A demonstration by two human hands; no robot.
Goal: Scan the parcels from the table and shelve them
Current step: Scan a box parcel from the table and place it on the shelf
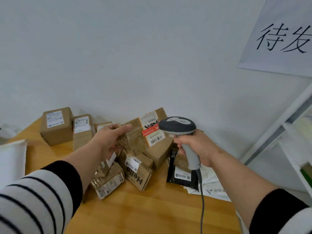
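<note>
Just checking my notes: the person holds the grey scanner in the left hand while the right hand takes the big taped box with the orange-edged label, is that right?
Not quite: the hands are swapped. The head view shows the right hand gripping the grey scanner, while the left hand takes the big taped box with the orange-edged label.

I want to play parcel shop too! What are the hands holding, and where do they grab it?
The right hand grips the scanner by its grey handle. The left hand grasps the top edge of the big taped box.
</note>
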